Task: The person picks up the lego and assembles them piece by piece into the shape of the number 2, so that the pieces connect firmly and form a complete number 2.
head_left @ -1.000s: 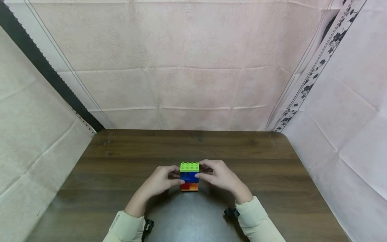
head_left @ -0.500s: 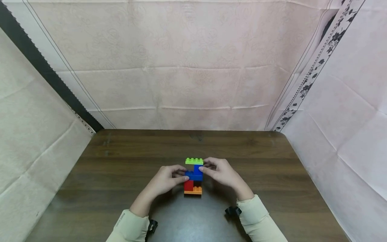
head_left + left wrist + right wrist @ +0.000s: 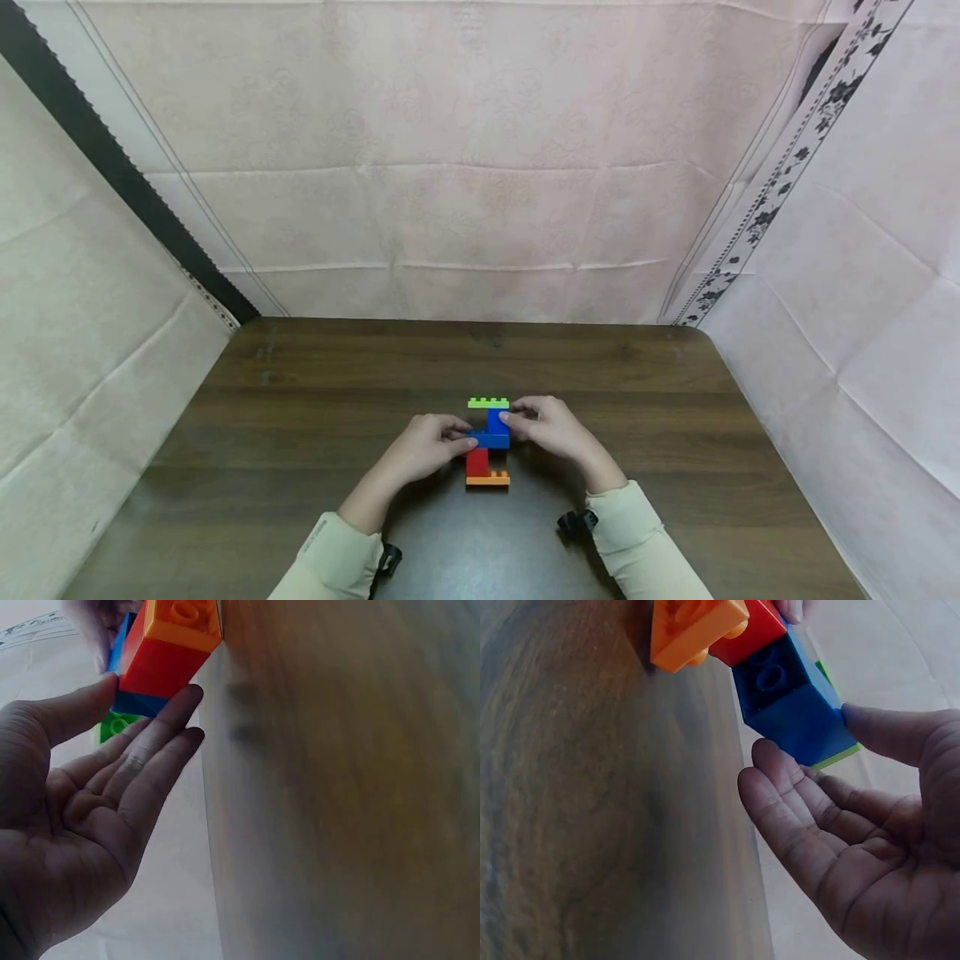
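A stack of toy building bricks stands between both hands: a green brick (image 3: 488,402) on top, a small blue brick (image 3: 497,419) at right, a longer blue brick (image 3: 492,441), a red brick (image 3: 477,462) at left, and an orange brick (image 3: 487,481) lowest. My left hand (image 3: 427,450) pinches the left end of the longer blue brick, thumb in front. The small blue brick is pinched by my right hand (image 3: 551,429). Under the overhanging brick, the right wrist view shows a hollow blue underside (image 3: 771,675). Whether the stack's base touches the table cannot be told.
The brown wooden table (image 3: 300,400) has rounded far corners. Pale cloth (image 3: 480,167) hangs behind it and at both sides, with a floral border (image 3: 757,221) on the right. Black straps (image 3: 576,523) sit at the wrists.
The stack has tipped from showing its studded top to showing its side, so its gaps appear. It has shifted slightly right; the left hand moved right with it, the right hand barely.
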Demonstrator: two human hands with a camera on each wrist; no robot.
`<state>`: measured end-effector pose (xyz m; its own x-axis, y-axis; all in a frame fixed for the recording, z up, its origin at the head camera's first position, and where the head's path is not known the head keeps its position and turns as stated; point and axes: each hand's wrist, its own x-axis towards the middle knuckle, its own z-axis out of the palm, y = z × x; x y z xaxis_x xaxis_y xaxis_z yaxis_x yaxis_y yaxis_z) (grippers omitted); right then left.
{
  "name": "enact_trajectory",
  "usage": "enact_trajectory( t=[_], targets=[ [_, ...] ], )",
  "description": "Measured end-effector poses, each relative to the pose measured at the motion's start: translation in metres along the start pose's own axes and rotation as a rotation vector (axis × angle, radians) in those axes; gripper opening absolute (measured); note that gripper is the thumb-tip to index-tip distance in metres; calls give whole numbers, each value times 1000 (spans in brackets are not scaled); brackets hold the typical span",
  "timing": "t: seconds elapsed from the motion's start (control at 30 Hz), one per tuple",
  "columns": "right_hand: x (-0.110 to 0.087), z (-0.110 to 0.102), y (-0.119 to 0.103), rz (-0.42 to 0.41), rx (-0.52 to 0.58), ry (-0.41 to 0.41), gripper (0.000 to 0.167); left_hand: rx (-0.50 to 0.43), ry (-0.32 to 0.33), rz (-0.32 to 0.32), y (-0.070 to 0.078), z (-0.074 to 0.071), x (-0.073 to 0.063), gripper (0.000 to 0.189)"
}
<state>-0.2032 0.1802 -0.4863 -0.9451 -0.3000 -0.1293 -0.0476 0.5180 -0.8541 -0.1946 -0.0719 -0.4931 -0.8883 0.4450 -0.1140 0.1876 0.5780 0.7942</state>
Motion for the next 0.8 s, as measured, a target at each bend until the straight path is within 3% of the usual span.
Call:
enact_trajectory(
  t=[0.2, 0.4, 0.8],
  targets=[
    [5, 3, 5, 52, 97, -11, 47, 33, 29, -10, 0, 3, 6, 34],
    [12, 8, 8, 104, 109, 4, 43, 76, 62, 12, -1, 5, 12, 28],
    [15, 10, 10, 114, -43, 14, 32, 105, 53, -36, -3, 9, 20, 20]
  ],
)
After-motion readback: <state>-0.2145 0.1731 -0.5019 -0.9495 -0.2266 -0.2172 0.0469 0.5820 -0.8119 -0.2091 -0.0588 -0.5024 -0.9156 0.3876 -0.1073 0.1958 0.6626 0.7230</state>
